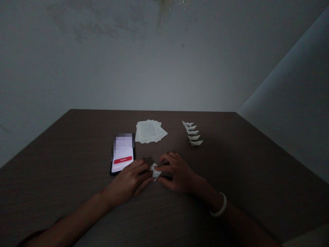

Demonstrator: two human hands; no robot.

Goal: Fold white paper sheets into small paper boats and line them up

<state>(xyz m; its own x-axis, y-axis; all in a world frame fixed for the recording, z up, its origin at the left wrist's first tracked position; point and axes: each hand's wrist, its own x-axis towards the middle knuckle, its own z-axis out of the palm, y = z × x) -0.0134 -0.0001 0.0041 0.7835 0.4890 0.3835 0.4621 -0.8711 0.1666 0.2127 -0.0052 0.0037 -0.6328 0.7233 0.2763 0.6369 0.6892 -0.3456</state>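
Note:
A small piece of folded white paper (155, 172) is held between my two hands, just above or on the table near its middle. My left hand (135, 178) pinches its left side, thumb and fingers together. My right hand (177, 173) grips the right side, with the index finger over the paper and the thumb at its lower edge. Parts of the paper are hidden behind the fingers. A row of several folded paper boats (194, 132) stands on the table beyond my right hand.
On the dark wooden table (84, 137) lies a pile of printed paper sheets (149, 131) beyond my hands. A phone with a lit screen (122, 160) lies right beside my left hand. A grey wall (164, 68) rises behind the table's far edge.

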